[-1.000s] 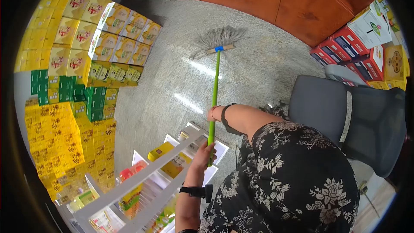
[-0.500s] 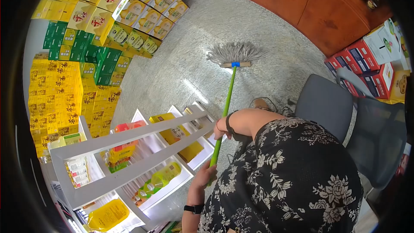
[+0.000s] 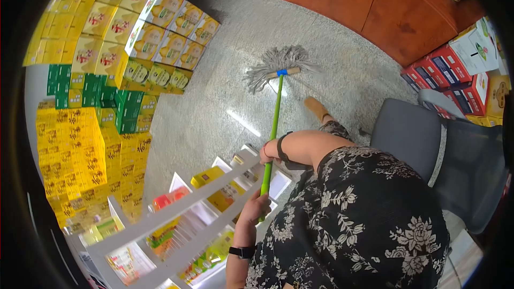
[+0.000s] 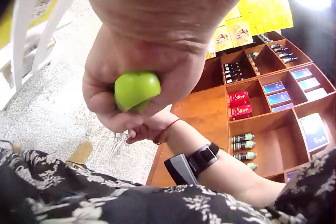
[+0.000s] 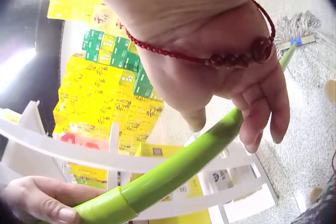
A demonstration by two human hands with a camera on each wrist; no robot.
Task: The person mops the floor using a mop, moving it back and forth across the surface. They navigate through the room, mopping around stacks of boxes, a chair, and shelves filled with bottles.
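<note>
A string mop with grey strands [image 3: 282, 60] rests its head on the floor ahead in the head view. Its green handle [image 3: 274, 120] runs back from a blue clamp toward the person. My left hand [image 3: 254, 208] grips the handle near its top end, and the rounded green end cap [image 4: 136, 90] pokes out of the fist in the left wrist view. Farther down the handle, my right hand [image 3: 271, 151] holds it with curled fingers. In the right wrist view, the thumb and fingers of the right hand [image 5: 226, 82] lie on either side of the handle.
White shelving [image 3: 160, 225] with packaged goods stands close by the left hand. Stacked yellow and green boxes [image 3: 80, 150] line the left side. A grey chair [image 3: 407, 134] stands at right, near red boxes [image 3: 450, 72]. A wooden cabinet [image 3: 321, 0] borders the floor ahead.
The mop head has swung right, then slightly back left, while the head view also shifted. A brown shoe has come forward beside the mop. Both hands keep their hold on the handle.
</note>
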